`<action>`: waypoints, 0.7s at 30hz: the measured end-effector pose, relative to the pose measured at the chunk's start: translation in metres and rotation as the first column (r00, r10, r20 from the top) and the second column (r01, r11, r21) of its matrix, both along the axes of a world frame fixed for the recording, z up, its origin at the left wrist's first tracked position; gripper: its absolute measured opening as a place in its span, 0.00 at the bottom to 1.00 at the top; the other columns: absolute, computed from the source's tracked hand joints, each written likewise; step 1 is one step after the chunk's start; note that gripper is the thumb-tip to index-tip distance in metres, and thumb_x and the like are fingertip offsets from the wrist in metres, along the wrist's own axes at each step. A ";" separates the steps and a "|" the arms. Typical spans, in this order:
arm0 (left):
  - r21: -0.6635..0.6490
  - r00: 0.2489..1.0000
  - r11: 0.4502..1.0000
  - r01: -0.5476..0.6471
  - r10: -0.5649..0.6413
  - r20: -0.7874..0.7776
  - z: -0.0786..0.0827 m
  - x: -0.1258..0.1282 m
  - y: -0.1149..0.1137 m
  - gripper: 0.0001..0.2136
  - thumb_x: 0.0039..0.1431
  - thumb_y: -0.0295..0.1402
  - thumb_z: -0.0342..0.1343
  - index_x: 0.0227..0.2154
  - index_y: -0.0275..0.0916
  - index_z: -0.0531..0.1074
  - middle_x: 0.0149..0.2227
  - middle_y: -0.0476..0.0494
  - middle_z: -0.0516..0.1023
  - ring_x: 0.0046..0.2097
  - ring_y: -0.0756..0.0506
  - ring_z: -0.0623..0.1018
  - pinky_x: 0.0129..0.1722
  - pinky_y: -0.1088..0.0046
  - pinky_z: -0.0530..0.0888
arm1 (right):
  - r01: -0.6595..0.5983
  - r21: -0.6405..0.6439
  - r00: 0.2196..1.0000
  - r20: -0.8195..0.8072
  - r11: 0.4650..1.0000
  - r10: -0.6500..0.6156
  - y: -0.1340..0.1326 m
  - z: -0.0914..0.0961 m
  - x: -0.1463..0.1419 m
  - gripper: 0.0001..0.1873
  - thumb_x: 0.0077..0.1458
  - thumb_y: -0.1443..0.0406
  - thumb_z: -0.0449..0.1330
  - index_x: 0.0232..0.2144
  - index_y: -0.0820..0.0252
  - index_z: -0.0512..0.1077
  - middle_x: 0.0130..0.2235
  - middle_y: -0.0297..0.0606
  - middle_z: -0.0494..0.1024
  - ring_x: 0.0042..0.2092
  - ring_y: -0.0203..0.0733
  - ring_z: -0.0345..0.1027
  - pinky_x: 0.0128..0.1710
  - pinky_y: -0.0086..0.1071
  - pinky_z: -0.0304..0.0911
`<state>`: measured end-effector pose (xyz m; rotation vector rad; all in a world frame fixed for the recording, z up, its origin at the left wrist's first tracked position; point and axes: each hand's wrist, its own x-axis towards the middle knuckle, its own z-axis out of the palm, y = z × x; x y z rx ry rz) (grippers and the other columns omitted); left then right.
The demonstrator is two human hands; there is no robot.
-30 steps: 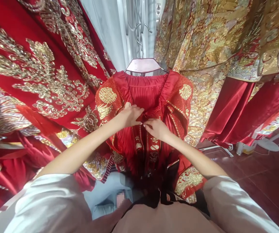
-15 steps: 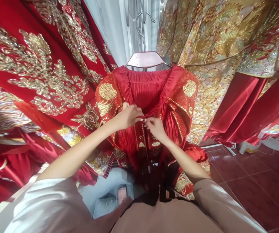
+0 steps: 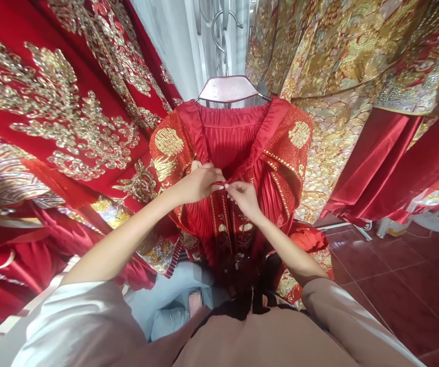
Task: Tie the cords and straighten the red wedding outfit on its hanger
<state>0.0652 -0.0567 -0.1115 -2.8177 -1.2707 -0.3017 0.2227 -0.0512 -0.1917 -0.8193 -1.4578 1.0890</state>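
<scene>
A red robe with gold embroidery [image 3: 280,153] hangs in front of me on a pale pink hanger [image 3: 227,89] with a metal hook. My left hand [image 3: 200,181] pinches the left front edge of the robe just below the collar. My right hand [image 3: 244,196] pinches the right front edge opposite it. The fingertips of both hands meet at the robe's front closure, with fingers closed on the fabric. A pleated red lining shows inside the open neck.
A red garment with heavy gold embroidery [image 3: 58,117] hangs close on the left. Gold brocade robes with red satin skirts [image 3: 357,76] hang on the right. White curtain and window bars [image 3: 188,46] are behind. A dark red tiled floor [image 3: 395,285] lies at the lower right.
Both hands have risen slightly up the robe's front and drawn closer, so their fingertips now touch at the closure. The view has tilted a little downward.
</scene>
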 end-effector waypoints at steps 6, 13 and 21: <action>0.108 0.999 0.994 -0.024 0.022 0.025 0.008 -0.008 -0.004 0.13 0.63 0.32 0.45 0.30 0.38 0.74 0.34 0.43 0.76 0.40 0.44 0.68 0.44 0.65 0.57 | 0.019 0.136 0.949 0.309 0.991 -0.061 0.002 -0.044 0.003 0.19 0.54 0.59 0.53 0.15 0.60 0.61 0.18 0.30 0.63 0.23 0.31 0.54 0.27 0.27 0.52; 0.063 0.998 0.997 0.037 -0.040 0.042 0.029 -0.034 -0.030 0.13 0.62 0.38 0.46 0.32 0.40 0.74 0.36 0.45 0.76 0.41 0.44 0.71 0.48 0.62 0.59 | 0.059 0.112 0.584 0.802 0.992 -0.125 -0.033 -0.064 0.044 0.14 0.56 0.65 0.52 0.22 0.59 0.73 0.24 0.38 0.75 0.27 0.39 0.68 0.31 0.30 0.58; 0.127 0.628 0.692 -0.711 0.543 0.558 0.040 0.009 0.005 0.20 0.54 0.45 0.53 0.38 0.29 0.70 0.32 0.34 0.74 0.37 0.38 0.74 0.41 0.63 0.69 | 0.555 0.584 0.475 0.363 0.592 -0.802 0.038 0.075 0.065 0.17 0.55 0.57 0.55 0.38 0.67 0.70 0.36 0.50 0.75 0.39 0.51 0.69 0.43 0.45 0.63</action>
